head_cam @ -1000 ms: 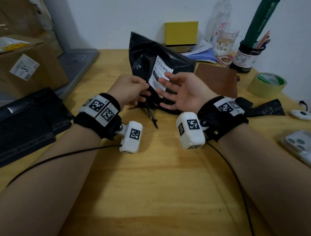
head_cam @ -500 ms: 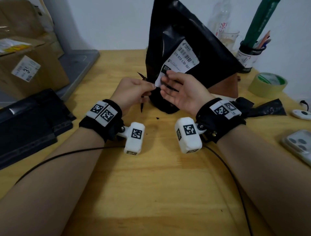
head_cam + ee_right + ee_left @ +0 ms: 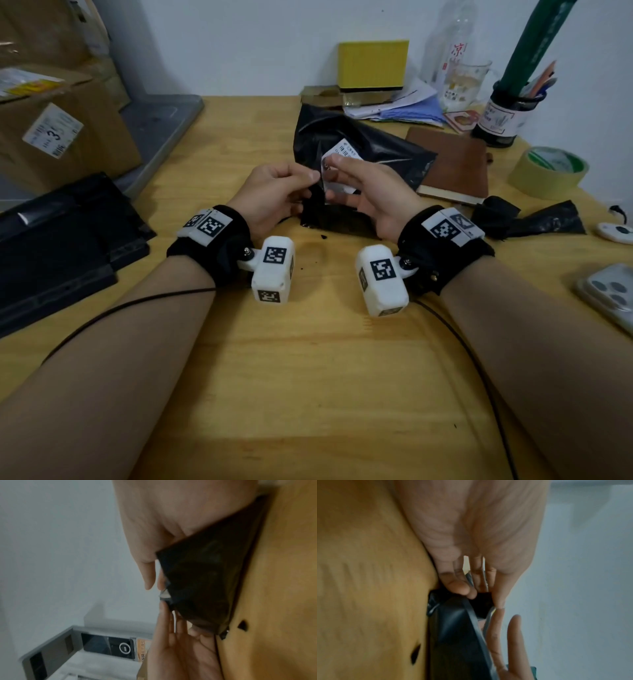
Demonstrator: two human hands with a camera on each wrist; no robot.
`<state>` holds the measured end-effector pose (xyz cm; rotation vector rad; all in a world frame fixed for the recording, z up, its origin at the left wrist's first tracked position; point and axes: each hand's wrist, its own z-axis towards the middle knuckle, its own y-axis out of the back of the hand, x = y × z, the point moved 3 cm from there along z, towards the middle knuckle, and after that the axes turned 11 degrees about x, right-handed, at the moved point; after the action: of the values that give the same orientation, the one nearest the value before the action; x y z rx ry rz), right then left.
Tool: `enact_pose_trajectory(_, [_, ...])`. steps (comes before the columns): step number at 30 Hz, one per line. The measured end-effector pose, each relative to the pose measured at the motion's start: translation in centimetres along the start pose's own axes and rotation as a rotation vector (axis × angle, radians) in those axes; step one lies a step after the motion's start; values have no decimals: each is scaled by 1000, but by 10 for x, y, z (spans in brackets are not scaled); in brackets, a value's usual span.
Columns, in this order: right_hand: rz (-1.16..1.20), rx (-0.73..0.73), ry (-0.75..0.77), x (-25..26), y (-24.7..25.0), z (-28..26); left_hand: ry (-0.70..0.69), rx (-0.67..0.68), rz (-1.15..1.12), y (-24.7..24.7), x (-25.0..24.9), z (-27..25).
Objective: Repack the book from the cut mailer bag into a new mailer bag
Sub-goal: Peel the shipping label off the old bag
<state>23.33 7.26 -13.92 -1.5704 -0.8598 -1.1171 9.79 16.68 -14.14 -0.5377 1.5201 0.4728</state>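
Note:
A black mailer bag [image 3: 370, 150] with a white label lies on the wooden table [image 3: 308, 377], its near edge lifted between my hands. My left hand [image 3: 313, 178] pinches that edge with thumb and forefinger, which the left wrist view shows close up on the bag [image 3: 453, 635]. My right hand [image 3: 330, 168] pinches the same edge beside the label, its other fingers spread. In the right wrist view the right hand [image 3: 154, 585] holds the bag [image 3: 202, 581] at its corner. A brown book [image 3: 452, 164] lies bare on the table just right of the bag.
Cut black mailer scraps [image 3: 534, 219] and a tape roll [image 3: 548, 171] lie to the right, with a phone [image 3: 613, 294] at the right edge. A stack of black mailers [image 3: 61, 240] and a cardboard box [image 3: 51, 130] sit to the left. A yellow box [image 3: 373, 65], papers and a pen holder [image 3: 507, 116] line the back.
The bag stood raised upright half a second ago and now lies back on the table. Both hands have come together at its near edge.

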Motion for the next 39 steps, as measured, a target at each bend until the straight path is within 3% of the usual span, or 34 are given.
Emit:
enact_pose_trajectory(7, [-96,5,-6,-5,3,1,-4,0,-77,1,4,1])
enact_pose_trajectory(16, [-232,17,79,6,-6,0,-118,-33,-156,2,2,1])
enact_pose_trajectory(39, [-262,-13,66,1,-8,-3,-123,-18,-124,5,6,2])
